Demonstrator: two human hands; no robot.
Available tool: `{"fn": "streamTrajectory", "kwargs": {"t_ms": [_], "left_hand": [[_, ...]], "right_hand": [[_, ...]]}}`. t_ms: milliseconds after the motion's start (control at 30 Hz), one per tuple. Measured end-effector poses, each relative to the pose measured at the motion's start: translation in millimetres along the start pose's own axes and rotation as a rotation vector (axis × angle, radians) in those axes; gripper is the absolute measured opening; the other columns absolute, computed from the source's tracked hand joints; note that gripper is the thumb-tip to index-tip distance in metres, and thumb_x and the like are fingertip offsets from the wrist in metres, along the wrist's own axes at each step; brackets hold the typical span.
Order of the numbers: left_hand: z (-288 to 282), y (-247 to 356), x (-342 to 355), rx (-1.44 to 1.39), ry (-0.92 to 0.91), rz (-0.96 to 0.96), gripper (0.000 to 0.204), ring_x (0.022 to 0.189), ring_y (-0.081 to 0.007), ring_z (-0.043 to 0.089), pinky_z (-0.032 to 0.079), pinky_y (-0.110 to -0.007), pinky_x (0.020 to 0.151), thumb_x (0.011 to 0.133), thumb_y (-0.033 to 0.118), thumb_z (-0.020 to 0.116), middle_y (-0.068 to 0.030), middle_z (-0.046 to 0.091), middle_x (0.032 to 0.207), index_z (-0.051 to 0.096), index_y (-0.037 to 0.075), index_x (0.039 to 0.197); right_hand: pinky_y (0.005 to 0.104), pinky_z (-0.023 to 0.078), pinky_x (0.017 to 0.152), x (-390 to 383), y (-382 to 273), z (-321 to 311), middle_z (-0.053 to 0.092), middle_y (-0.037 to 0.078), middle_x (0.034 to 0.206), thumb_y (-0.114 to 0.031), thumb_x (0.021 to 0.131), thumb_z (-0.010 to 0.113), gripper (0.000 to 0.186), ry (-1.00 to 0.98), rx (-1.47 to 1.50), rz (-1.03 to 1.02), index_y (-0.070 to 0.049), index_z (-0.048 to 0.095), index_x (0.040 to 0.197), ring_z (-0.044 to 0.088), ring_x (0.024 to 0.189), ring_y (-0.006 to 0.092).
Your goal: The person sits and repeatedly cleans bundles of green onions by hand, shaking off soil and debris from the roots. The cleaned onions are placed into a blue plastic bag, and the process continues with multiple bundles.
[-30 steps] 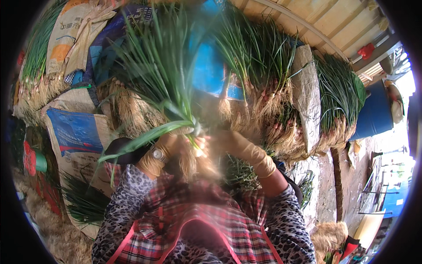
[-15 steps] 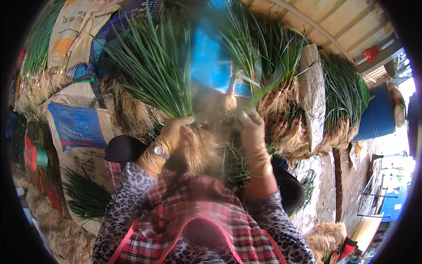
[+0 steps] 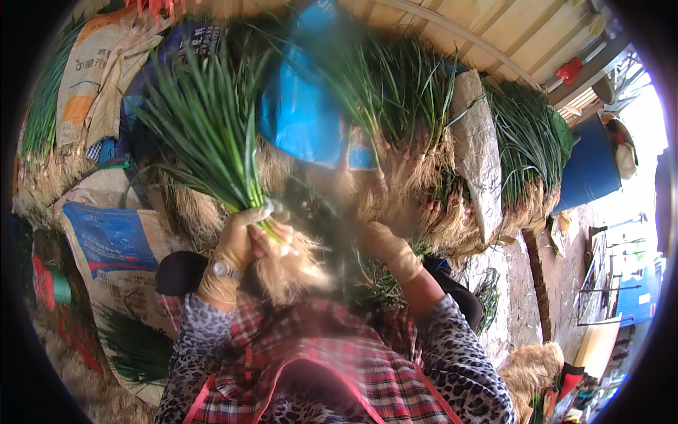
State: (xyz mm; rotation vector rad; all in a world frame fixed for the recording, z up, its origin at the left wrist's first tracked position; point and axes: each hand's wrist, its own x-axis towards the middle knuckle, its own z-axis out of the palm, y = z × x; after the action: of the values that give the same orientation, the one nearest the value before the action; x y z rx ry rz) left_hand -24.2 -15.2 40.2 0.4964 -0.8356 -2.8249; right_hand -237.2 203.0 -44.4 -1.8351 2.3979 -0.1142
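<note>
A fanned bunch of scallions (image 3: 205, 127) stands in my left hand (image 3: 247, 237), its green leaves pointing up and away. My gloved fingers are wrapped round the pale stems. Below them hang the tangled, straw-coloured roots (image 3: 291, 272). My right hand (image 3: 390, 253), also gloved, is bent inward to the right of the bunch, apart from it. A blurred patch hides its fingertips, so I cannot tell whether they hold anything. Just beyond that hand lie more scallions (image 3: 417, 92) with roots toward me. Cut-off or loose green leaves (image 3: 378, 279) lie below, between my arms.
Blue plastic (image 3: 300, 106) lies behind the bunch. A whitish sack strip (image 3: 474, 148) separates the scallion heaps at right, with a blue barrel (image 3: 593, 162) beyond. Left stands a printed sack (image 3: 109, 233) with dark green leaves (image 3: 134, 343) on it.
My right hand has come down and inward; the green leaf it had at its fingertips no longer shows there. My left hand still holds the bunch, now slightly lower. The whole view has shifted a little.
</note>
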Motion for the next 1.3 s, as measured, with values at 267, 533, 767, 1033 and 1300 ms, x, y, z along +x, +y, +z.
{"fn": "streamTrajectory", "kwargs": {"t_ms": [267,533,767,1033,1300], "left_hand": [[17.3,-6.6,14.6,-0.084,-0.007,-0.196,0.031,0.073,-0.0213,0.061,0.051,-0.028,0.060,0.080,0.020,0.064,-0.0246,0.065,0.101,0.058,0.001,0.104],[21.8,-24.9,26.3,0.170,0.084,0.001,0.033,0.055,-0.0284,0.064,0.048,-0.029,0.040,0.080,0.023,0.062,-0.0254,0.066,0.079,0.059,0.001,0.105],[-1.1,-29.7,25.4,0.192,0.119,-0.153,0.048,0.045,-0.0200,0.056,0.044,-0.027,0.038,0.078,0.026,0.064,-0.0138,0.058,0.065,0.055,-0.004,0.115],[18.3,-22.3,12.3,-0.081,-0.107,-0.082,0.025,0.093,-0.0292,0.058,0.052,-0.045,0.080,0.079,0.018,0.061,-0.0137,0.058,0.098,0.058,0.004,0.099],[8.4,-19.5,3.7,-0.365,-0.359,-0.275,0.049,0.090,-0.0259,0.056,0.050,-0.045,0.078,0.078,0.014,0.061,-0.0112,0.060,0.098,0.050,0.005,0.125]], "right_hand": [[0.0327,0.051,0.067,92.5,14.1,-1.5,0.064,0.010,0.081,-0.010,0.080,0.066,0.016,0.426,0.756,0.353,-0.003,0.065,0.095,0.062,0.074,0.0163],[0.0282,0.051,0.044,71.4,-50.5,-55.0,0.064,0.010,0.082,-0.007,0.090,0.058,0.018,0.247,1.763,0.504,0.000,0.058,0.107,0.061,0.062,0.0156],[0.0286,0.048,0.084,33.3,-59.7,-36.7,0.065,0.009,0.107,-0.018,0.094,0.056,0.033,0.030,0.727,-0.020,-0.001,0.054,0.122,0.060,0.095,0.0152],[0.0377,0.050,0.081,63.9,-91.3,-82.1,0.067,0.009,0.102,-0.033,0.091,0.061,0.033,0.023,1.649,0.475,-0.007,0.062,0.111,0.062,0.091,0.0223],[0.0356,0.050,0.064,56.1,-9.8,-0.4,0.065,0.010,0.076,-0.018,0.085,0.060,0.016,0.786,0.991,0.512,-0.002,0.064,0.083,0.063,0.071,0.0210]]}}
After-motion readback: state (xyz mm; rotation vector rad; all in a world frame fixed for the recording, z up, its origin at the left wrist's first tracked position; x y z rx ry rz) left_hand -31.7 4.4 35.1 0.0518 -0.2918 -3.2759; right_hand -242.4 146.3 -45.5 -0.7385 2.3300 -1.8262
